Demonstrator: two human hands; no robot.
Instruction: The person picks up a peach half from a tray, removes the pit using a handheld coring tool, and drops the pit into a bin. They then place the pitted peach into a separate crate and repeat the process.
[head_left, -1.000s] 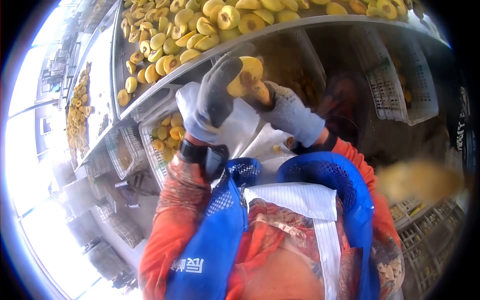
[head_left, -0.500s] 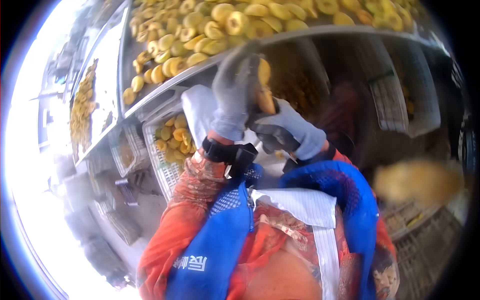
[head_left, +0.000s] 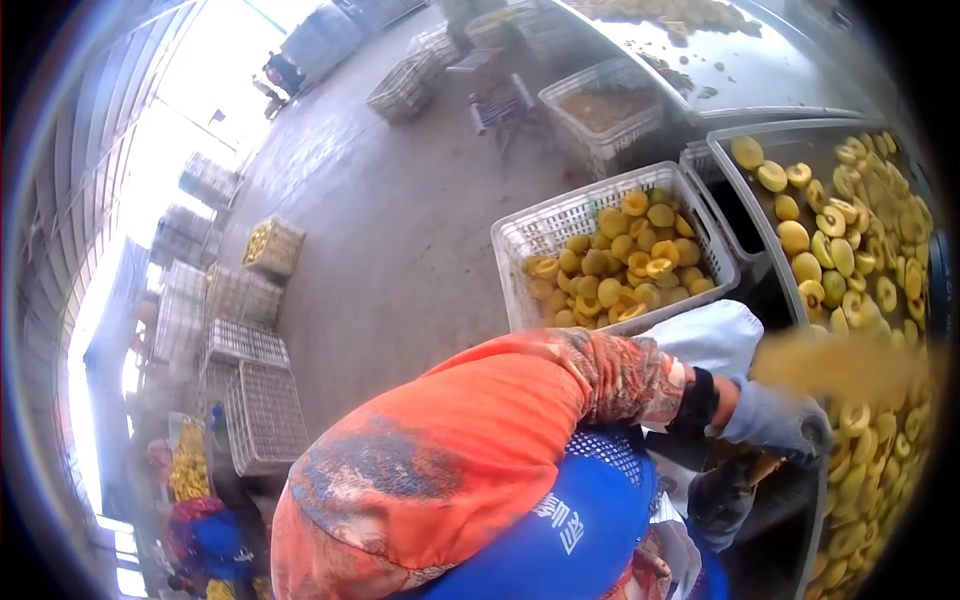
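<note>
My left hand [head_left: 788, 425], in a grey-blue glove with a dark palm, reaches right past the edge of the fruit table. Its fingers are curled around a yellow peach half [head_left: 765, 468], of which only a sliver shows between my hands. Just below is my right hand [head_left: 720, 497] in a dark glove, its fingers closed close to the peach half. Whatever it grips is hidden. Many halved yellow peaches [head_left: 842, 257], some with pit hollows showing, lie on the metal-edged table [head_left: 745, 190] beside my hands.
A white crate [head_left: 515, 240] of peach halves stands left of the table, with another crate [head_left: 610, 140] behind it. Stacked crates [head_left: 265, 415] line the left side, near another person [head_left: 215, 535]. A blurry yellow-brown smear covers part of the right side.
My view has swung left, so the table and my hands now appear at the right and the floor fills the middle. My hands stay close together; the fruit between them shows less.
</note>
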